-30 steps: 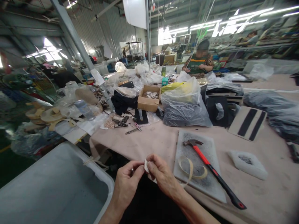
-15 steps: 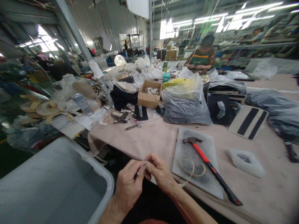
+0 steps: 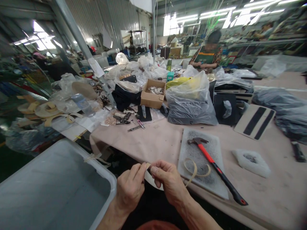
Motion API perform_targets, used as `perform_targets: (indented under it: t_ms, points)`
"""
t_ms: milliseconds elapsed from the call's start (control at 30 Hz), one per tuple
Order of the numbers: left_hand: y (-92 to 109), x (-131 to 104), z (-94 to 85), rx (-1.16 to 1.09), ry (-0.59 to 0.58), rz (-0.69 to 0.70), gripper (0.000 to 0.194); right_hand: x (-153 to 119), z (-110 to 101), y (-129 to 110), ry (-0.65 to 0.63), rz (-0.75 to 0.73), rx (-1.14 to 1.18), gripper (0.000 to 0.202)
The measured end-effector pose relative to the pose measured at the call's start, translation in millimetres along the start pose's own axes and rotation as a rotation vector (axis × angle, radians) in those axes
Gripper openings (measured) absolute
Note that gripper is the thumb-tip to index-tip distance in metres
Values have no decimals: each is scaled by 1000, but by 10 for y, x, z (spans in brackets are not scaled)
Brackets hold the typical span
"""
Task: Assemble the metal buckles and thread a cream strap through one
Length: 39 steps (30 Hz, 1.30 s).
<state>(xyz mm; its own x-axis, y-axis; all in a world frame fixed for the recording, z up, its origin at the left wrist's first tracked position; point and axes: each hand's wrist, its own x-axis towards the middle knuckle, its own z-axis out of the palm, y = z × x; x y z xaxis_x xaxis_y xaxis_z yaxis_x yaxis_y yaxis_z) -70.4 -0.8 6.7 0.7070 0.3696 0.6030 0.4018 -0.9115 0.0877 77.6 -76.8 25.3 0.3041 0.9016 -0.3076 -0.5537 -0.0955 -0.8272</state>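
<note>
The desk (image 3: 158,140) is carrying a hammer (image 3: 206,153); left of it, my left hand (image 3: 130,187) and right hand (image 3: 169,179) are pinching a pale strip (image 3: 153,183) in their fingers, seemingly working its end. This is probably calling for steady pinching.

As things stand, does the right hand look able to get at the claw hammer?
Probably yes: the claw hammer lies uncovered near the right hand, its handle unobstructed, though the fingers may first need to release the pale strip.
</note>
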Motion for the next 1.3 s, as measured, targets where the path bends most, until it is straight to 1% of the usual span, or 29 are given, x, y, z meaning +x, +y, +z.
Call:
perform_targets:
  t_ms: [200, 400, 733, 1000, 1300]
  points:
    - [19, 67, -90, 73, 18, 65, 40, 39, -8, 5, 3, 94, 72, 31]
    - [40, 129, -135, 104, 32, 101, 37, 48, 4, 24, -11, 127, 97, 29]
    - [22, 116, -112, 110, 18, 109, 39, 77, 9, 55, 19, 104, 76, 27]
    - [20, 34, -55, 113, -1, 105, 41, 65, 86, 82, 60, 83, 103, 31]
    - [37, 50, -93, 156, -17, 133, 40, 76, 102, 126, 100, 96, 129, 29]
